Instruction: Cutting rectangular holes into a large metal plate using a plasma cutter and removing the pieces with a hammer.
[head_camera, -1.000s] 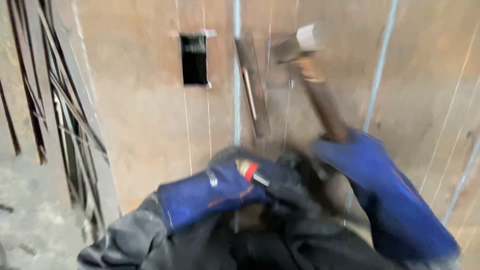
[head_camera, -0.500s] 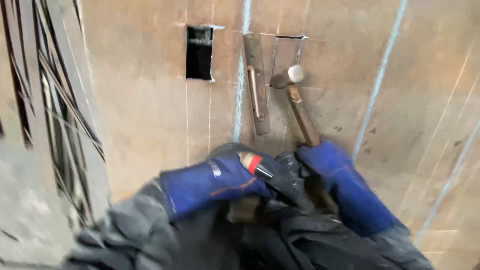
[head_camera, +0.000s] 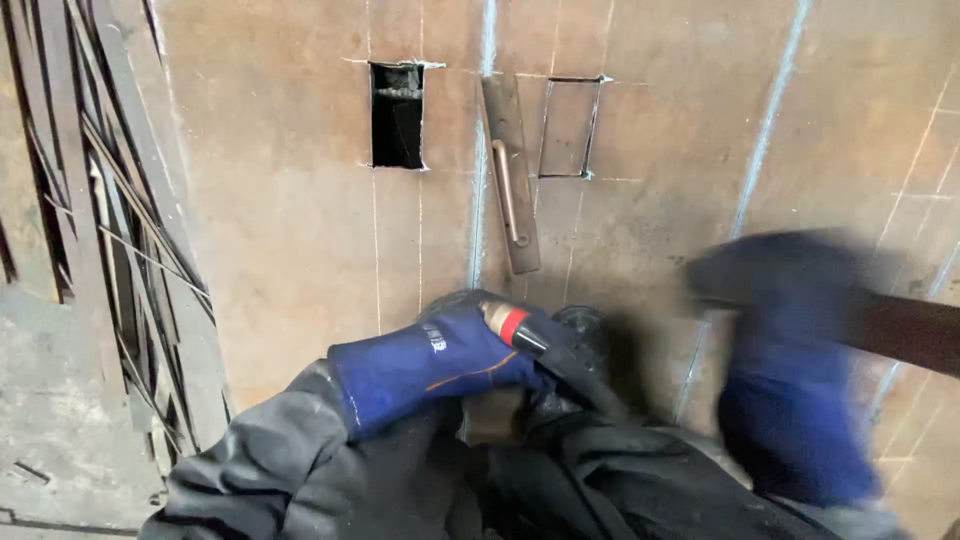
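So far one rectangular slot (head_camera: 397, 115) is knocked out of the rusty brown steel sheet (head_camera: 290, 230) and the outlined rectangular piece (head_camera: 569, 128) remains; left gloved hand (head_camera: 430, 360) fingers grip a red-tipped black torch (head_camera: 520, 330); blurred right gloved hand (head_camera: 790, 370) fingers close on a dark handle (head_camera: 905, 330).

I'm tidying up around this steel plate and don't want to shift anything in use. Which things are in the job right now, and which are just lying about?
In use:
- left hand, gloved, gripping a cutting torch
- right hand, gloved and blurred, on a hammer handle
- steel plate with a marked rectangle and cut-out hole

Lying about:
- flat metal strip on the plate
- scrap offcuts piled left
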